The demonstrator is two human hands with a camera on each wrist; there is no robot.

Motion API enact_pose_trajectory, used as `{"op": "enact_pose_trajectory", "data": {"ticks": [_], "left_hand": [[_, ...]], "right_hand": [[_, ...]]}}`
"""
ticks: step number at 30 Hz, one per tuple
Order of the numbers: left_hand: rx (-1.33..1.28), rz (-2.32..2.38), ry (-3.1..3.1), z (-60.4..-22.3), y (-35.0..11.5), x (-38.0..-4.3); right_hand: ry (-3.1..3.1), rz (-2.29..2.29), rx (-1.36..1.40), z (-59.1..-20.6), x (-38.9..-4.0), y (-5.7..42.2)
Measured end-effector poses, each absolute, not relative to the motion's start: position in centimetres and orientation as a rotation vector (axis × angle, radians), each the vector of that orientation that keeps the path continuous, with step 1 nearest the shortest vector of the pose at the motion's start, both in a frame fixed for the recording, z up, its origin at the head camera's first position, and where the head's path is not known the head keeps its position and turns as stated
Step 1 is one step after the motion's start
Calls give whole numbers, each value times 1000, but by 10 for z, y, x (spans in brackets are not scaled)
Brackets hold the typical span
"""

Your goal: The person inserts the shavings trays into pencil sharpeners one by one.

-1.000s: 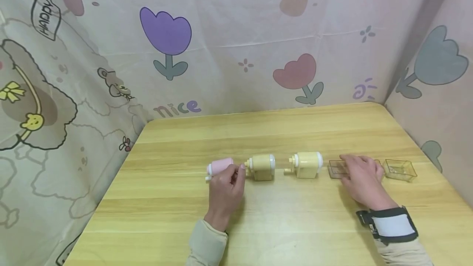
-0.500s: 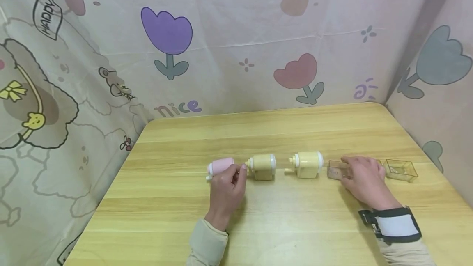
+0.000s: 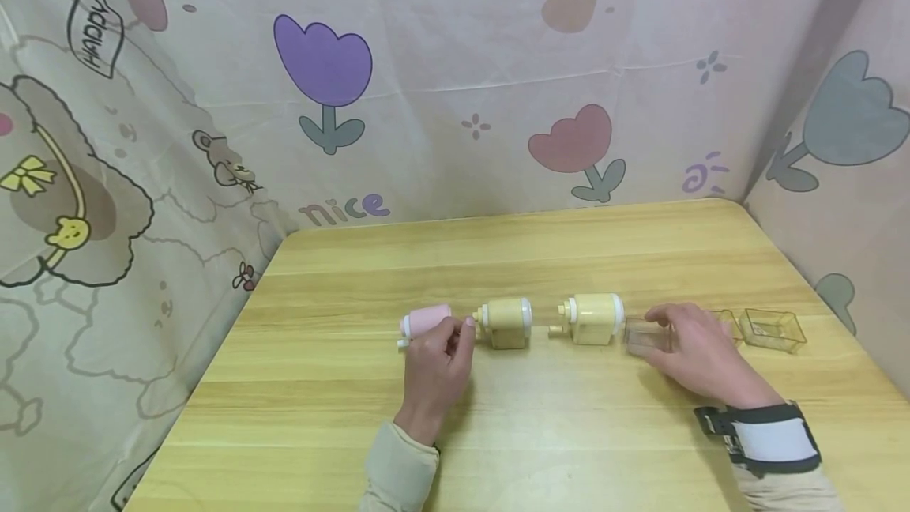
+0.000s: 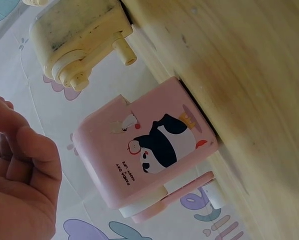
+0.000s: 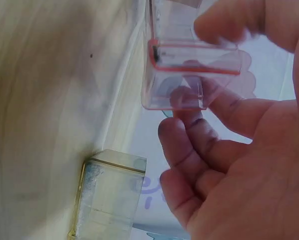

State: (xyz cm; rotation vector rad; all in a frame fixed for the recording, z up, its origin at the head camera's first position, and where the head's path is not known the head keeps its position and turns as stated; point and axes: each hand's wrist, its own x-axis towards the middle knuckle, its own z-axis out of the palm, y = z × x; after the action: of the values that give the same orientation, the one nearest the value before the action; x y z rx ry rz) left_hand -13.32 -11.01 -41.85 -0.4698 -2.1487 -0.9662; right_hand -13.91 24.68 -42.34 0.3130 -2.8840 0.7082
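Observation:
My right hand (image 3: 700, 350) pinches a clear, pink-edged pencil sharpener drawer (image 5: 189, 72) between thumb and fingers; the wrist view shows the thumb on one side and the fingertips behind it. In the head view this drawer lies just right of the second yellow sharpener. My left hand (image 3: 437, 358), fingers loosely curled round nothing, is in front of the pink crank pencil sharpener (image 4: 144, 145), which bears a panda print. A gap shows between that hand and the pink body in the left wrist view. Partly behind my left hand, the pink sharpener's lower part is hidden in the head view.
Two yellow crank pencil sharpeners, one at centre (image 3: 506, 322) and one further right (image 3: 596, 318), stand in a row with the pink one. Right of my right hand are two clear yellowish drawers, one partly hidden and one at the end (image 3: 773, 330). A patterned curtain (image 3: 455, 62) rises behind the table.
My right hand has shifted the pink-edged drawer slightly left, towards the second yellow sharpener, and more of the drawer behind the hand shows. The left hand stays in place.

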Motion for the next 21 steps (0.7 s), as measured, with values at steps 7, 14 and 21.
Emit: {"op": "enact_pose_trajectory", "data": {"ticks": [7, 14, 21], "left_hand": [[-463, -965, -2144, -419, -111, -133], [-455, -971, -2148, -418, -112, -133], [-460, -978, -2143, -417, -112, -133]], "right_hand": [[-2912, 768, 403, -423, -136, 244], [-2948, 907, 504, -424, -132, 239], [-2943, 1112, 627, -429, -130, 227]]}}
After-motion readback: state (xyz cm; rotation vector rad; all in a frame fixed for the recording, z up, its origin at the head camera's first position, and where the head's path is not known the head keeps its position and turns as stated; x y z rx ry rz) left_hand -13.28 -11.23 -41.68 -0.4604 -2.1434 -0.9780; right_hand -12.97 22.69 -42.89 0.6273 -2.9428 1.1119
